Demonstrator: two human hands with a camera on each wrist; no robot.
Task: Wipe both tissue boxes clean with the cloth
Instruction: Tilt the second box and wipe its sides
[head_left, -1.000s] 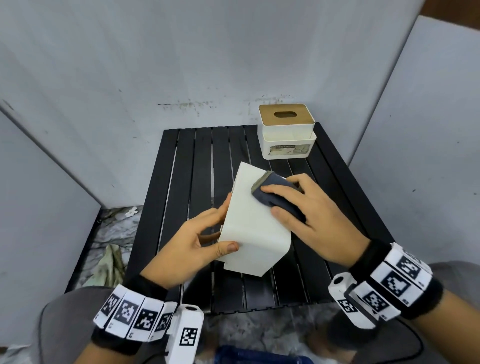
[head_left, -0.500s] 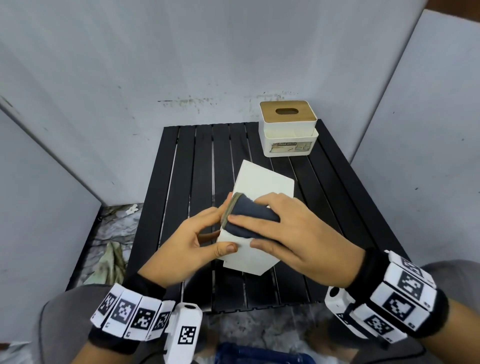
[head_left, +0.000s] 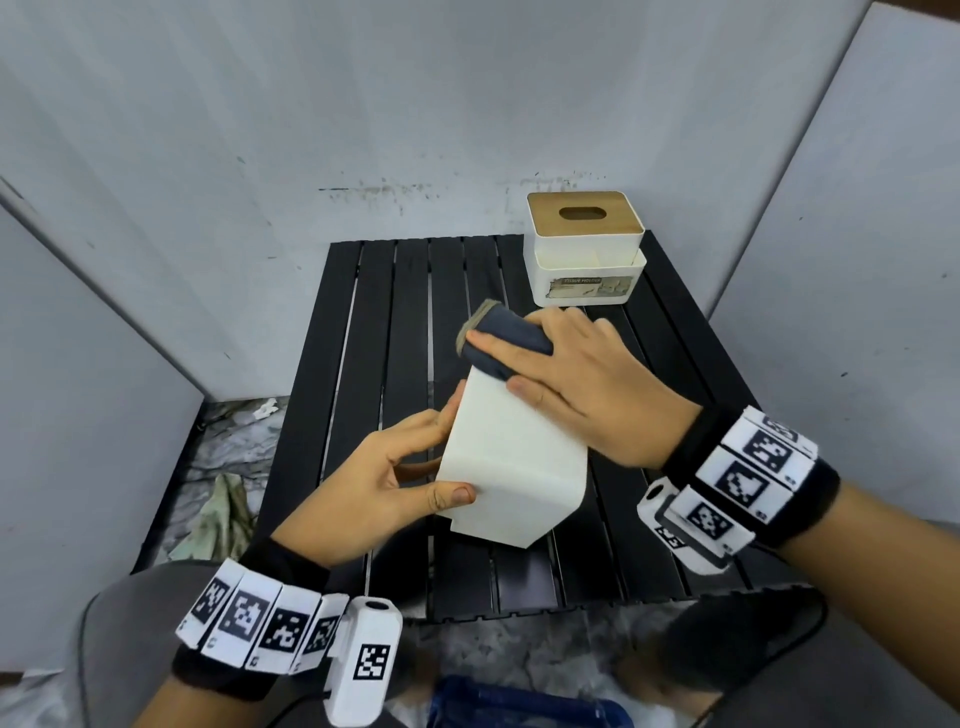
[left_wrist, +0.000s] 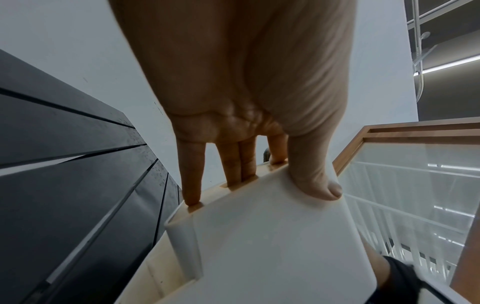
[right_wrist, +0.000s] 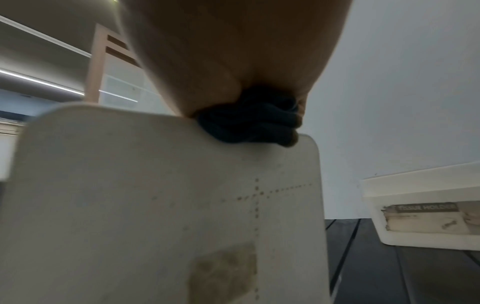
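— What's she got in her hands?

— The left hand (head_left: 374, 483) grips a plain white plastic tissue box (head_left: 514, 462), turned on its side and tilted, held up over the black slatted table (head_left: 374, 332). The thumb lies across the near face, and the fingers (left_wrist: 192, 174) reach round the far edge; the left wrist view shows their tips hooked into the box's open side.

— And the other hand?

— The right hand (head_left: 582, 384) has a folded dark blue cloth with a tan edge (head_left: 498, 338), pinched between thumb and fingers. The cloth is pressed on the top far corner of the held box, bulging a little past the edge. From the right wrist camera you see the wad (right_wrist: 249, 121) sitting right on the rounded upper edge, and the face below it carries faint dotted lines and a dull brownish patch.

— Where's the second box?

— At the back right corner of the table, close to the grey wall (head_left: 467, 104): a white tissue holder with a wooden lid and an oval slot (head_left: 584, 249). It stands upright, well apart from both hands, with a worn label on its front reading "TISSUE HOLDER".

— Anything else about?

— Both wrists wear black bands with white square-patterned tags (head_left: 260, 623). On the floor left of the table lies a crumpled greenish rag (head_left: 223, 514) on mottled grey ground. There's something blue at the bottom edge, too blurred to make out.
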